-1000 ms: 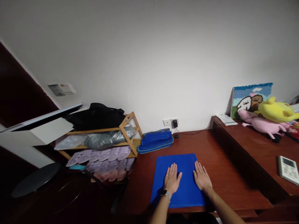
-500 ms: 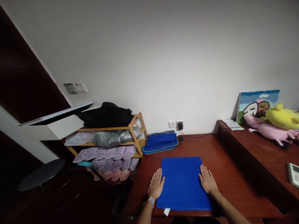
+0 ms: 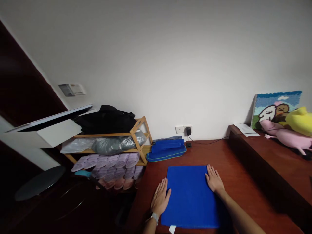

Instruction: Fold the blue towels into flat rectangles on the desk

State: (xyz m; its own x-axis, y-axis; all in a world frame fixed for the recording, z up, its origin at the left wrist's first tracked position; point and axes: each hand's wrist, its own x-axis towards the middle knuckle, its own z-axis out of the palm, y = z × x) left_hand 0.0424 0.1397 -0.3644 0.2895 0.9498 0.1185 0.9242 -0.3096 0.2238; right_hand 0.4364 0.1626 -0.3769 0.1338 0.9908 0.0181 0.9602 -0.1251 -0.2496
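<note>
A blue cloth (image 3: 190,195) lies flat and folded into a rectangle on the dark red wooden table (image 3: 234,162). My left hand (image 3: 161,199) lies flat with fingers stretched out against the cloth's left edge; a watch sits on that wrist. My right hand (image 3: 214,180) rests flat on the cloth's upper right corner, fingers spread. A small white tag (image 3: 172,229) sticks out from the cloth's near edge. Neither hand holds anything.
A stack of folded blue towels (image 3: 166,148) sits at the table's back left, by a wall socket with a charger (image 3: 188,131). A wooden shoe rack (image 3: 114,152) with slippers stands left. A raised shelf (image 3: 275,156) on the right carries plush toys (image 3: 290,133) and a picture.
My left hand slid off the cloth's middle to its left edge. My right hand moved up toward the upper right corner. The view shifted slightly to the left.
</note>
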